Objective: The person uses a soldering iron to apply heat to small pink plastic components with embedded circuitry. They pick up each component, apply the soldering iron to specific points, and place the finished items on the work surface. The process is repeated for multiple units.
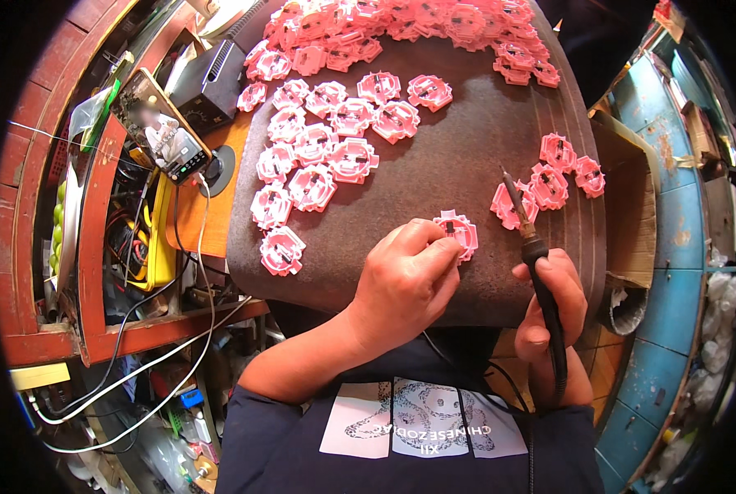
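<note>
My left hand point(405, 272) is closed in a pinch at the left side of a pink plastic housing point(466, 237), which lies near the front of the dark brown board point(434, 177). The fingertips cover part of this housing and a small black piece inside it. In my right hand point(564, 298) is a soldering iron point(536, 250), gripped by its black handle. Its tip points up and away, over the board beside a small group of similar pink housings point(549, 186). The tip appears apart from the housing under my left hand.
More pink housings point(314, 142) lie in loose rows on the left, and a large heap point(434, 20) fills the far end. A phone point(164, 128) on a stand, a black box point(207, 82) and white cables point(207, 272) are at left. A cardboard box point(631, 206) stands at right.
</note>
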The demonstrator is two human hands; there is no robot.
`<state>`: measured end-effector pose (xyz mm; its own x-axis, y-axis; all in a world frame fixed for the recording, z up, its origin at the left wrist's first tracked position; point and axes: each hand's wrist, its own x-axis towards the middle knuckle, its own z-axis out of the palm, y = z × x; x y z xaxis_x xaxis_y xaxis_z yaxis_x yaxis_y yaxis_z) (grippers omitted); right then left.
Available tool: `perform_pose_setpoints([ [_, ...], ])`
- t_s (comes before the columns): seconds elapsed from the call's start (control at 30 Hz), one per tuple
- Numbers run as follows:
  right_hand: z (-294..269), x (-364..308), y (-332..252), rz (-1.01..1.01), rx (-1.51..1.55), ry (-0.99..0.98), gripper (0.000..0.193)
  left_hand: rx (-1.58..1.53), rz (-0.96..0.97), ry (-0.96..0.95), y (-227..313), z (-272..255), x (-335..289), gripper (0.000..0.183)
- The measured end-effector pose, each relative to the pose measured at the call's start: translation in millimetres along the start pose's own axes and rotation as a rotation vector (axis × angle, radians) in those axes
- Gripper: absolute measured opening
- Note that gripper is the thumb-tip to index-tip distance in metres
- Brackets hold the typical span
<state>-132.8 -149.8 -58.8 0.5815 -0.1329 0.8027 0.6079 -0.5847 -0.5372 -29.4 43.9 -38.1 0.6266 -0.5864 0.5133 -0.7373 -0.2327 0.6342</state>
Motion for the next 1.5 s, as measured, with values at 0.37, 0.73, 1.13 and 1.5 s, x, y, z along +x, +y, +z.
perform_pose_setpoints([
  [0.37,-9.9,4.2,-1.7,-0.068,0.095,-0.089,0.035,0.024,0.017,0.019,-2.1,3.3,-1.2,0.022],
  [0.73,-13.9,2.3,-1.5,-0.068,0.110,-0.146,0.030,0.035,0.033,0.030,-2.8,5.6,-0.6,0.021],
  [1.13,-12.4,3.0,-1.1,-0.073,0.112,-0.131,0.029,0.053,0.038,0.005,-1.8,4.7,-0.6,0.021],
  [1.5,-11.8,2.8,0.2,-0.087,0.107,-0.133,0.028,0.061,0.035,0.009,-0.9,5.3,-0.8,0.021],
])
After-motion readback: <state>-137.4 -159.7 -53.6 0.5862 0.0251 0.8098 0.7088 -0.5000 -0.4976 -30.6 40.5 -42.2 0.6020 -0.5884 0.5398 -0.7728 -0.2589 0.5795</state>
